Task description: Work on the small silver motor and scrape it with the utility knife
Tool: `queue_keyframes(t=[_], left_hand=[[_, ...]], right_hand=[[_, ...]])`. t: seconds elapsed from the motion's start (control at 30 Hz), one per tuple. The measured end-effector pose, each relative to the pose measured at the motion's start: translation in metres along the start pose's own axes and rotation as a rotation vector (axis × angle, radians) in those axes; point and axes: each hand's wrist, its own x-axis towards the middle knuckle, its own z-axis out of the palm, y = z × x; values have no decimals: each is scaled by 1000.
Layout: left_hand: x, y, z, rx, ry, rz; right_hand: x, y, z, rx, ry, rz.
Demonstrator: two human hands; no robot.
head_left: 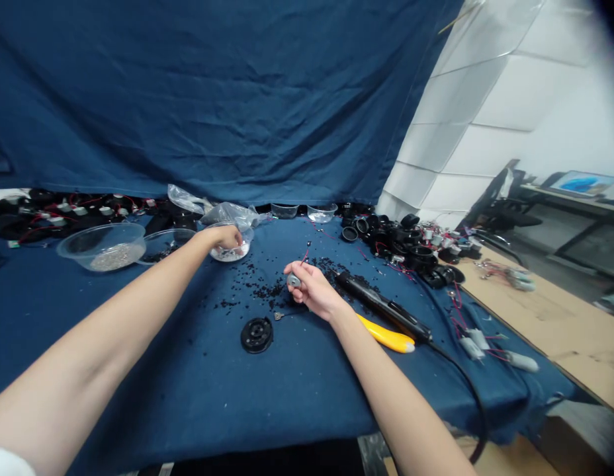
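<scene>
- The left hand [226,237] reaches far forward into a small clear bowl [232,250] of pale bits; its fingers are curled down into the bowl, but whether they pinch anything cannot be told.
- The right hand [311,289] rests on the blue cloth [188,383], nearer the person, closed around a small grey motor [293,280] held between thumb and fingertips.
- A thin red wire [305,252] rises from the motor, away from the person.
- The bowl lies well to the left of and beyond the right hand.
- A black disc [257,334] lies flat on the cloth, near the right hand, on its near left.
- A small metal piece [278,316] lies between the disc and the right hand.
- Just right of the right wrist lie a yellow handle [389,337] and a black corded tool [384,307], side by side.
- Black crumbs [267,289] are scattered on the cloth between the two hands.
- A larger clear bowl [103,246] stands left of the small one.
</scene>
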Motion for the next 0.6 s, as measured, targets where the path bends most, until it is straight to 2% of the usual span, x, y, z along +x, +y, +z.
queue_keyframes(t=[0.1,0.23,0.4,0.6], left_hand=[[2,-11,5,57,-89,-73],[2,-15,4,70,-90,-66],[0,-21,-2,25,45,-12],[-14,-29,-9,-46,259,31]], right_hand=[[0,1,0,-12,3,7],[0,2,2,-28,6,11],[0,1,3,-51,8,11],[1,4,3,-71,3,17]])
